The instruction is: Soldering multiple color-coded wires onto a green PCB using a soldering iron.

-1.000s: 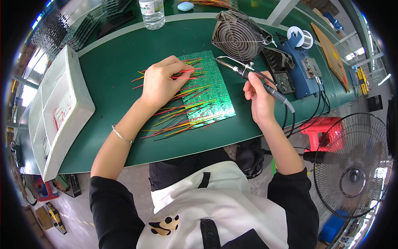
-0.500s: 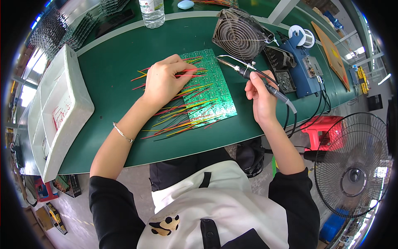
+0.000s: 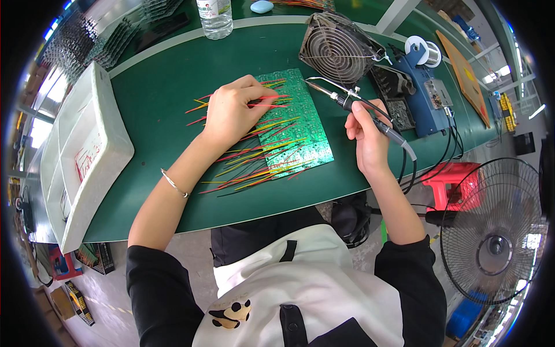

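Observation:
A green circuit board panel [image 3: 312, 130] lies on the green bench, with many red, yellow and black wires [image 3: 254, 168] running across its left side. My left hand [image 3: 237, 110] is over the panel's upper left edge, its thumb and fingers pinched on a red wire [image 3: 272, 105]. In my right hand [image 3: 369, 136] I grip a soldering iron [image 3: 345, 102] like a pen. Its tip points up and left, near the panel's upper right corner. A thin metal tube clamped along the iron ends close to that tip.
A square fan with a round grille [image 3: 338, 52] stands behind the iron. Right of it are a blue soldering station [image 3: 425, 101] and a solder spool [image 3: 425, 52]. A white foam tray [image 3: 118, 141] sits left, a water bottle [image 3: 215, 20] at the back. A floor fan [image 3: 494, 231] stands at right.
The whole view has shifted very slightly, with the scene moving a little to the right. Both hands keep the same pose and hold the same things.

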The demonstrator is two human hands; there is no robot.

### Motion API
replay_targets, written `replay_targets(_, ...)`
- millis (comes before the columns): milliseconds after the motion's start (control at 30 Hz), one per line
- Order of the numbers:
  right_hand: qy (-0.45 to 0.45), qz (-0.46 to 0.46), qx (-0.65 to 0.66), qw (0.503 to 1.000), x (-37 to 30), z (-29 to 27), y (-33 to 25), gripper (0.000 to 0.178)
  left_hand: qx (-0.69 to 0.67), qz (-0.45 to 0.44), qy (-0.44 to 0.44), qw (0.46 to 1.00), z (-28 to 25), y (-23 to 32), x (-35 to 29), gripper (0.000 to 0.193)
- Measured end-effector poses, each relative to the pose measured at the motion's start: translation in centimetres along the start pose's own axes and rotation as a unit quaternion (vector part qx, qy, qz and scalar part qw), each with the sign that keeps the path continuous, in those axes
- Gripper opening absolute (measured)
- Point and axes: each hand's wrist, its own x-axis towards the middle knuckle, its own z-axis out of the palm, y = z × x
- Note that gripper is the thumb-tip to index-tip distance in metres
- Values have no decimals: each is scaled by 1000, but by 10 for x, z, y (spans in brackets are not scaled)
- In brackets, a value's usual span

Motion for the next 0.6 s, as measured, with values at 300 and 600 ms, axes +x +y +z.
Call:
replay_targets(300,-27,6,-5,1000,-14,4,0,16,13,-9,0,1000,0,0,0,11)
replay_targets(600,-30,25,7,999,-13,3,1,16,17,-12,0,1000,1,-1,0,12)
